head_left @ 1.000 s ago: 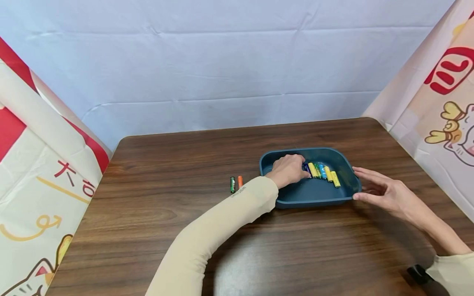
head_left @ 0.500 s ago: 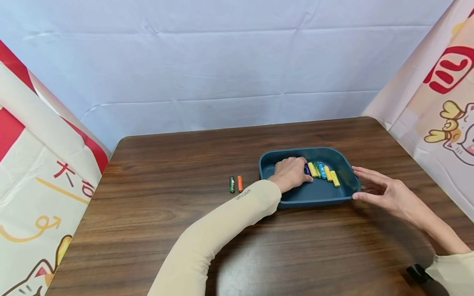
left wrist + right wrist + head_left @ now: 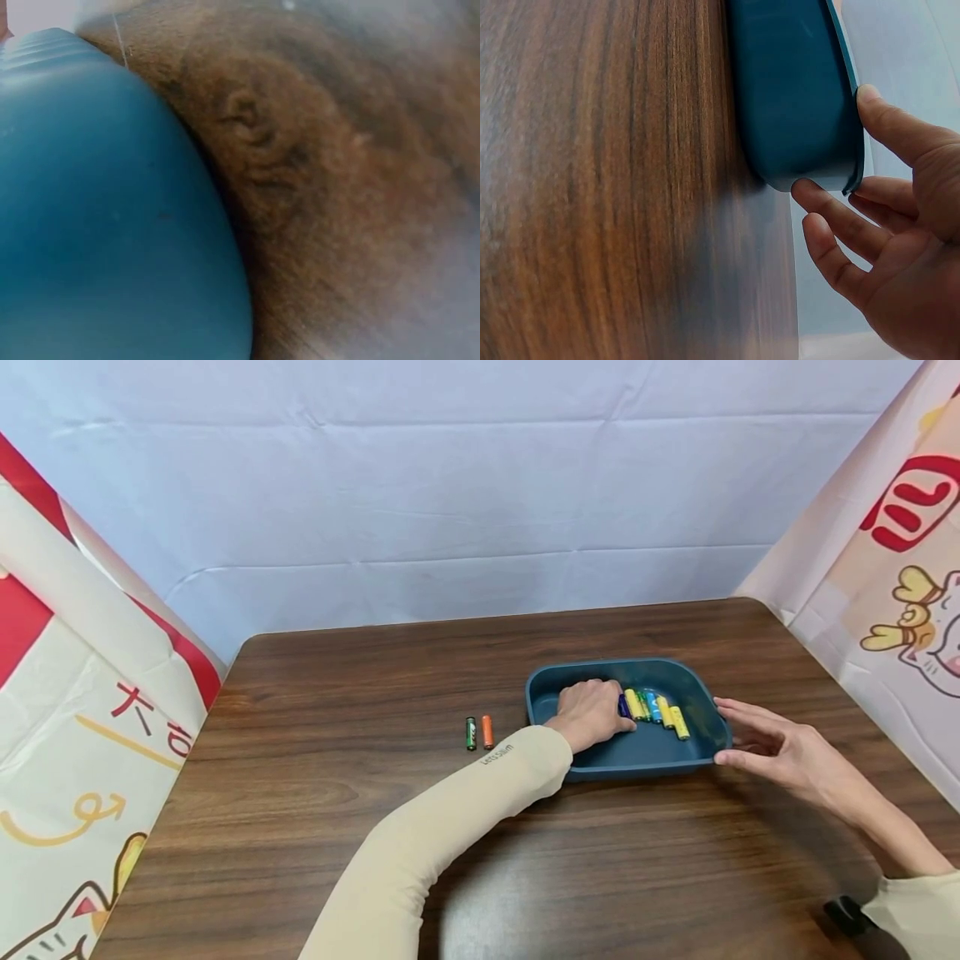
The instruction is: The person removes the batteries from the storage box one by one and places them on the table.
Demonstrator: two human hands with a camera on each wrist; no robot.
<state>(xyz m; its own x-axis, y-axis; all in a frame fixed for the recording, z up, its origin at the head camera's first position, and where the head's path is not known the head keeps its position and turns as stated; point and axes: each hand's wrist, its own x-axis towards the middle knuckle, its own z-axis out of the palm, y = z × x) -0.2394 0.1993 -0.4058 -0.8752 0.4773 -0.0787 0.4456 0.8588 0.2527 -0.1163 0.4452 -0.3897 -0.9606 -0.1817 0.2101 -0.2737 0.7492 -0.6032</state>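
Note:
A dark blue tray (image 3: 637, 770) stands on the wooden table. Inside it lies a row of batteries (image 3: 652, 708), among them yellow, green, blue and purple ones. My left hand (image 3: 587, 712) reaches into the tray's left half. Its thumb and index finger pinch the purple battery (image 3: 624, 706) at the row's left end; the other fingertips are hidden. My right hand (image 3: 787, 756) holds the tray's right end. In the right wrist view, its thumb lies at the rim and other fingers touch the outer end wall. The left wrist view shows only the tray's outside (image 3: 112, 210) and blurred table.
Left of the tray, a green battery (image 3: 471, 733) and an orange battery (image 3: 487, 732) lie side by side on the table (image 3: 315, 777). A pale cloth (image 3: 465, 493) hangs behind the table. Printed curtains (image 3: 900, 635) hang at both sides.
My left hand has shifted slightly to the right inside the tray, against the row of batteries. The orange battery shows more fully beside the sleeve. My right hand stays at the tray's end.

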